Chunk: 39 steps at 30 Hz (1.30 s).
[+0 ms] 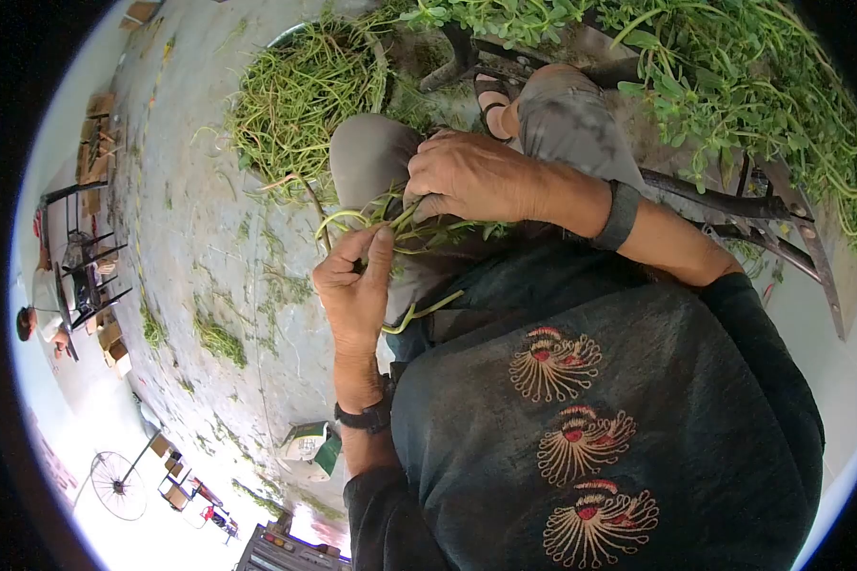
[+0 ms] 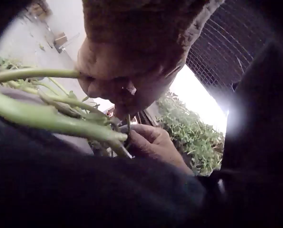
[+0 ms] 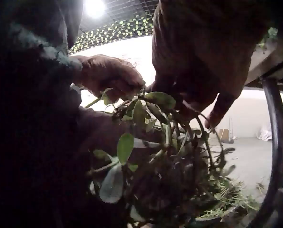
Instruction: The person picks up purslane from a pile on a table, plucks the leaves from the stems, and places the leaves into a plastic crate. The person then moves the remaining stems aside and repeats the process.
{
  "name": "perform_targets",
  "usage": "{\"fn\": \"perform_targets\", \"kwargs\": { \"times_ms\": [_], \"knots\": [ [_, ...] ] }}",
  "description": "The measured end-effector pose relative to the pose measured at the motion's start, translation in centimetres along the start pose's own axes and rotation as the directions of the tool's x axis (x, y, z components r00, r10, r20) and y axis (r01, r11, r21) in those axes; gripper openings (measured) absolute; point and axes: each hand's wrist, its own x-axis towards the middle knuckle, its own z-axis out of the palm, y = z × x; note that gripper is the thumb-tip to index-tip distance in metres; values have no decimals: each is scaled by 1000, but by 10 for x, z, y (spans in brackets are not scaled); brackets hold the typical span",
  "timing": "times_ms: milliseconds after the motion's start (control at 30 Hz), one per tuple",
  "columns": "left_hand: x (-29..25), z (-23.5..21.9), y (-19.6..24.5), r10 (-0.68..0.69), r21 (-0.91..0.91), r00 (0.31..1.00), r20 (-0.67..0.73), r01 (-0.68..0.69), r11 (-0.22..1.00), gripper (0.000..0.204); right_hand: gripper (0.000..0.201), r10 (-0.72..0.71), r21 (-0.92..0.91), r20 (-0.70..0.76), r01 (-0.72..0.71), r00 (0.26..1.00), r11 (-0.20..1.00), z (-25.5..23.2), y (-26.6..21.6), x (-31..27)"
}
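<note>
Between the two hands in the head view lies a small bunch of green stems, above the lap. My left hand pinches stems between thumb and fingertips. Just up and right of it, my right hand holds the bunch with curled fingers, its palm hidden. Thick pale stems cross the left wrist view below my left hand, with my right hand close behind. Leafy sprigs hang under my right hand in the right wrist view. One loose stem lies on the lap.
A round container piled with stems stands beyond the knees. Leafy plants are heaped at the upper right, over a dark metal frame. Scattered greens and a white-and-green bag lie on the grey floor.
</note>
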Motion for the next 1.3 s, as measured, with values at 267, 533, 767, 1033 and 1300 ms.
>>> {"fn": "perform_targets", "kwargs": {
  "times_ms": [267,533,767,1033,1300],
  "knots": [
    [8,0,-44,-56,176,957,-285,109,978,16,24,-96,-39,14,97,995,995,-7,-52,-9],
    [11,4,-43,-235,-443,956,-177,135,886,8,22,391,295,-164,-333,906,896,-10,9,0],
    [14,3,-39,-363,-537,928,-88,263,802,9,26,265,51,-10,-265,964,963,32,4,34],
    [10,-1,-37,-322,-465,941,-105,240,852,17,22,75,-87,-160,-90,984,992,33,9,25],
    [17,6,-37,265,243,963,52,-270,932,23,21,72,63,-122,-64,990,996,11,1,26]
  ]
}}
